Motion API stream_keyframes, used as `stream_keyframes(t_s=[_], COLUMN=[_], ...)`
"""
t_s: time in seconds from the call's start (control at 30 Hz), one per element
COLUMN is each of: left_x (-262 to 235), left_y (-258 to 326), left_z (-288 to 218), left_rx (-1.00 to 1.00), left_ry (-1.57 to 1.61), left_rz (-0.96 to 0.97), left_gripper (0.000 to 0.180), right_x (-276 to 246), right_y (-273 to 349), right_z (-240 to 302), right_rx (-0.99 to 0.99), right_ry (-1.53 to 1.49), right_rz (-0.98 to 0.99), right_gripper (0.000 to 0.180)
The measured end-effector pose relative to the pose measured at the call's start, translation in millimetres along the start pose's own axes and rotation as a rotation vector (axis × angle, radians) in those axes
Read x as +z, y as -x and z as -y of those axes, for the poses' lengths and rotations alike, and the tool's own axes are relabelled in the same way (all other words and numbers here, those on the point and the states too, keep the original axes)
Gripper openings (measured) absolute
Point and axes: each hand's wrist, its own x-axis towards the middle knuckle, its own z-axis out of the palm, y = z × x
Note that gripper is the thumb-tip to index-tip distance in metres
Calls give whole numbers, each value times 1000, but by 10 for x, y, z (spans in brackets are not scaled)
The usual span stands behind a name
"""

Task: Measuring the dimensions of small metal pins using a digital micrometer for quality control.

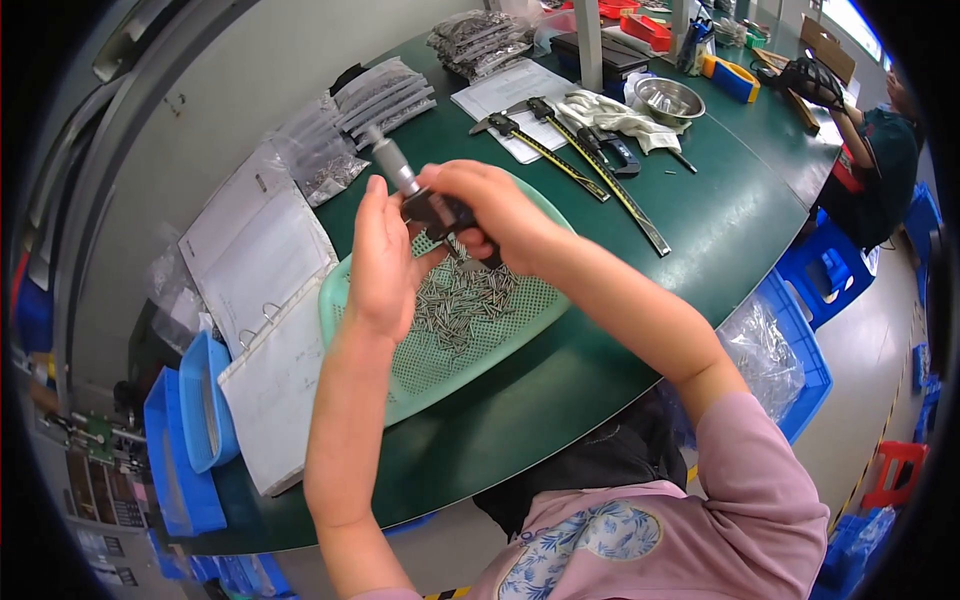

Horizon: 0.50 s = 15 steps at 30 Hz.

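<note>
Above a green mesh basket (465, 365) I hold a micrometer (396, 166) with a silver thimble and a dark frame. My right hand (505, 215) wraps its fingers and thumb round the frame. On the other side, my left hand (383, 270) is against the micrometer, fingers reaching up along it and thumb toward the frame. Its fingertips are partly hidden, and whether a small part sits between the jaws cannot be made out. Many small metal pins (460, 310) lie heaped in the basket below.
Two calipers (550, 155) (610, 185) lie beyond the basket, near a white cloth (625, 118) and a metal bowl (668, 100). An open ring binder (265, 300) and blue bins (207, 400) stand at left. Bagged parts (380, 95) are at the back. Another person (880, 160) sits far right.
</note>
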Motion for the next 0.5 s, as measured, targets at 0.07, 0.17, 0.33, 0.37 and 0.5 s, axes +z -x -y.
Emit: stream_keyframes(t_s=[0.07, 0.17, 0.33, 0.37, 0.5], left_x=[42, -230, -142, -85, -79], left_y=[-128, -272, -323, -346, -410], left_z=[-29, 119, 584, 648, 876], left_rx=[-72, -53, 240, 309, 406], left_ry=[-35, -763, -1515, -1557, -1414], left_rz=[-120, 4, 212, 198, 34], left_gripper=[51, 41, 22, 19, 14], right_x=[-284, -440, -443, -459, -358], right_y=[-32, -190, -319, -344, -438], right_z=[122, 247, 303, 285, 28], right_rx=[44, -115, -241, -248, -168], right_ry=[-247, -577, -759, -733, -709], right_rz=[4, 199, 267, 268, 271], right_gripper=[25, 37, 40, 40, 40])
